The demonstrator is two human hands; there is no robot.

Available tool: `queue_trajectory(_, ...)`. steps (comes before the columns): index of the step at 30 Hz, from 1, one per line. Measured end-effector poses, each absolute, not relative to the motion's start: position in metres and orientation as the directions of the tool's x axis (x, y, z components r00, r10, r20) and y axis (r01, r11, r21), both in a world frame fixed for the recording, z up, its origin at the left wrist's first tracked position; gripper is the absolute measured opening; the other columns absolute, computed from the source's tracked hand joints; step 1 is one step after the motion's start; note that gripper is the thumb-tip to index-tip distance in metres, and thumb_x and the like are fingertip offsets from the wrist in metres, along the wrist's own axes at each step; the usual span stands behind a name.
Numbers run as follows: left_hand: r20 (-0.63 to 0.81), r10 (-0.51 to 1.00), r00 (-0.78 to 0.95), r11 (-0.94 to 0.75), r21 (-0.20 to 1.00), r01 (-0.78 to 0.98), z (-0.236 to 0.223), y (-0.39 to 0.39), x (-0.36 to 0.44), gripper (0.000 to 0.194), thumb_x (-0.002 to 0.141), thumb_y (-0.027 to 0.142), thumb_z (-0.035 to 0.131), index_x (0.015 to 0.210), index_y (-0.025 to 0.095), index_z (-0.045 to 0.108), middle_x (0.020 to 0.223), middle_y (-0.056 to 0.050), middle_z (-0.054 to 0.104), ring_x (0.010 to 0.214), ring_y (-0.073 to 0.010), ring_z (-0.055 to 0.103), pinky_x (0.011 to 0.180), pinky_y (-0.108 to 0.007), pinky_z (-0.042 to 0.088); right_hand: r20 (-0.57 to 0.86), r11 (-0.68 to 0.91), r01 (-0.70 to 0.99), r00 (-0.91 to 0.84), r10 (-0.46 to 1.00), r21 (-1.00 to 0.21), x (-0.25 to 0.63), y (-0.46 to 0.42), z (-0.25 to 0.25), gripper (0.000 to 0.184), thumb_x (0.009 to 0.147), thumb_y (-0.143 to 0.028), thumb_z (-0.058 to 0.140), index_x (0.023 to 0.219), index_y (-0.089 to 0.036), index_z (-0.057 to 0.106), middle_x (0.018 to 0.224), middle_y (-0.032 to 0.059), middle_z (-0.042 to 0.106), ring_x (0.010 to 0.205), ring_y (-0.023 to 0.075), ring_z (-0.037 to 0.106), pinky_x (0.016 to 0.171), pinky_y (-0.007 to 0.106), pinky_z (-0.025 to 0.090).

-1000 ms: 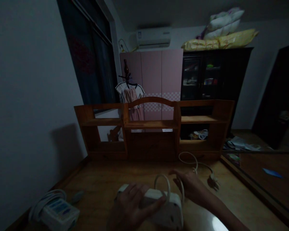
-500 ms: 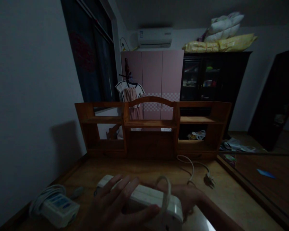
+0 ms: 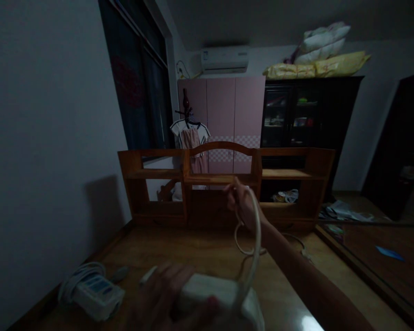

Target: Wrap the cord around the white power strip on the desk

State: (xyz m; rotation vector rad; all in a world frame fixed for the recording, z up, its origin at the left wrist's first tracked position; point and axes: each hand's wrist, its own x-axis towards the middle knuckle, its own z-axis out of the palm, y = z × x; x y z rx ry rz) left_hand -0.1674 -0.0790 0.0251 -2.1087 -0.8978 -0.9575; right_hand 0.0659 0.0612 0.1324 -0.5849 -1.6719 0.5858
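Note:
A white power strip [image 3: 224,294] lies on the wooden desk [image 3: 179,253] close to me, and my left hand [image 3: 165,301] grips its near end. My right hand [image 3: 241,204] is raised above the desk and is closed on the strip's white cable [image 3: 255,243], which it holds up taut from the strip. A loop of the cable hangs below that hand. The cable's plug [image 3: 305,253] rests on the desk to the right, partly behind my forearm.
A second white power strip with a coiled cord [image 3: 93,289] sits at the desk's left front. A wooden shelf unit [image 3: 224,184] stands along the desk's back edge. Beyond are a pink wardrobe [image 3: 227,115], a dark cabinet [image 3: 307,115] and litter on the floor to the right.
My right hand has risen from beside the power strip to shelf height, pulling the cable up with it. My left hand has stayed on the strip.

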Motion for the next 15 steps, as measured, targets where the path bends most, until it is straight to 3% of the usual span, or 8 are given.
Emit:
queue_trajectory(2,0.786,0.338,0.519,-0.549,-0.283,0.786,0.020,-0.062,-0.162,0.062,0.083,0.022,0.053,0.141,0.033,0.033,0.114,-0.009,0.055,0.099,-0.0234,0.056,0.080,-0.037,0.050,0.767,0.769,0.076,-0.066,0.639,-0.634,0.073,0.077,0.168,0.060,0.089,-0.068,0.029,0.073,-0.016,0.053,0.050,-0.0065,0.033,0.042,0.0068,0.032,0.042,0.020,0.028)
queue_trajectory(4,0.739,0.484,0.469,-0.518,-0.191,0.834,0.011,-0.049,-0.158,0.068,0.079,0.024,0.056,0.143,0.028,0.031,0.113,-0.011,0.056,0.096,-0.0246,0.058,0.077,-0.036,0.051,0.823,0.815,0.117,0.070,0.563,-0.567,0.081,0.086,0.197,0.058,0.091,-0.066,0.026,0.071,-0.018,0.050,0.054,-0.0059,0.031,0.045,0.0072,0.030,0.046,0.021,0.027)
queue_trajectory(6,0.690,0.643,0.331,-0.439,-0.022,0.898,-0.001,-0.040,-0.153,0.072,0.078,0.021,0.055,0.144,0.027,0.028,0.112,-0.010,0.057,0.094,-0.0243,0.059,0.078,-0.037,0.052,0.940,0.865,0.376,0.215,0.266,-0.331,0.092,0.085,0.217,0.051,0.094,-0.058,0.031,0.068,-0.018,0.048,0.059,-0.0038,0.035,0.052,0.0084,0.036,0.053,0.024,0.030)
queue_trajectory(7,0.667,0.704,0.246,-0.391,0.074,0.918,-0.008,-0.037,-0.151,0.072,0.079,0.020,0.055,0.145,0.028,0.026,0.116,-0.010,0.057,0.096,-0.0247,0.060,0.078,-0.037,0.052,0.976,0.830,0.524,0.191,0.102,-0.189,0.098,0.083,0.223,0.047,0.095,-0.053,0.035,0.068,-0.018,0.048,0.061,-0.0030,0.037,0.056,0.0093,0.037,0.057,0.025,0.031)
queue_trajectory(9,0.598,0.800,0.050,-0.280,0.299,0.912,-0.019,-0.031,-0.148,0.071,0.081,0.024,0.054,0.145,0.030,0.023,0.126,-0.010,0.054,0.103,-0.0263,0.059,0.080,-0.038,0.052,0.989,0.676,0.728,-0.022,-0.144,0.115,0.114,0.077,0.225,0.041,0.095,-0.046,0.041,0.066,-0.018,0.046,0.062,-0.0020,0.037,0.060,0.0114,0.038,0.062,0.028,0.032)
queue_trajectory(11,0.496,0.860,-0.124,-0.185,0.528,0.829,-0.028,-0.026,-0.148,0.069,0.083,0.031,0.054,0.145,0.029,0.023,0.131,-0.010,0.052,0.109,-0.0272,0.058,0.082,-0.038,0.051,0.933,0.518,0.777,-0.270,-0.239,0.358,0.135,0.074,0.216,0.036,0.094,-0.042,0.044,0.066,-0.019,0.046,0.063,-0.0010,0.037,0.062,0.0134,0.038,0.063,0.030,0.031)
queue_trajectory(15,0.302,0.909,-0.286,-0.107,0.834,0.541,-0.037,-0.019,-0.156,0.068,0.080,0.046,0.057,0.139,0.021,0.034,0.123,-0.011,0.059,0.110,-0.0278,0.059,0.086,-0.038,0.050,0.817,0.380,0.736,-0.567,-0.107,0.560,0.181,0.079,0.174,0.020,0.090,-0.034,0.050,0.077,-0.019,0.051,0.068,0.0018,0.045,0.066,0.0167,0.041,0.063,0.032,0.032)
